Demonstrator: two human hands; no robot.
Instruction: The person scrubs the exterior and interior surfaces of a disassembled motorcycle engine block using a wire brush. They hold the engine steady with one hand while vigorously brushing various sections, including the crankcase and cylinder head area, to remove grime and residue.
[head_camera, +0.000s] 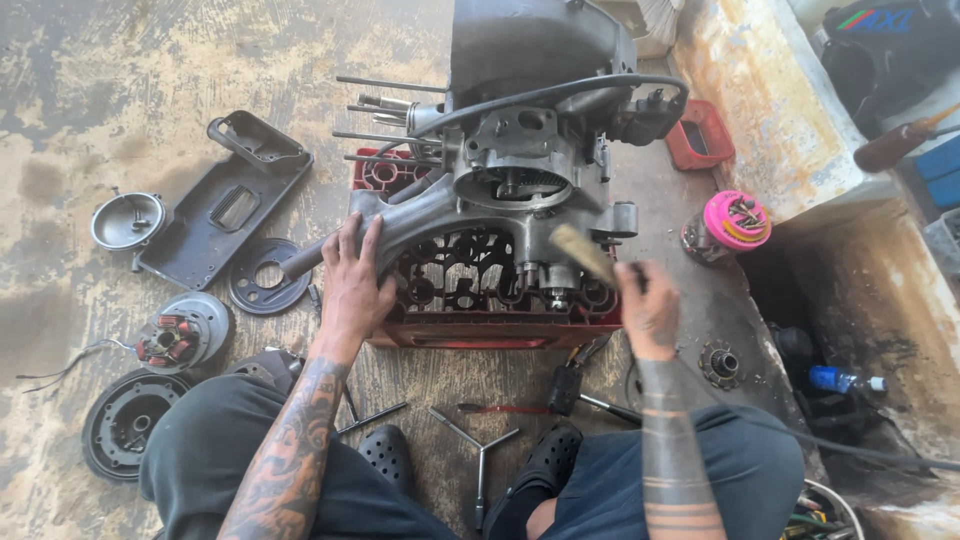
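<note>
A grey metal engine block (520, 170) rests on a red plastic crate (480, 325) on the stained concrete floor. My left hand (355, 285) lies flat on the engine's lower left arm, fingers spread over the casing. My right hand (645, 305) grips a paintbrush (583, 253) whose pale bristles point at the engine's lower right side, near a round boss. Long studs (385, 110) stick out to the left of the block. A black cable (560, 90) loops over the top.
On the floor to the left lie a black cover plate (225, 205), a round disc (265, 275), a stator with coils (180, 335) and a flywheel (125, 420). A Y-shaped wrench (480, 445) lies between my feet. A pink-lidded jar (730, 225) stands to the right, beside a pit.
</note>
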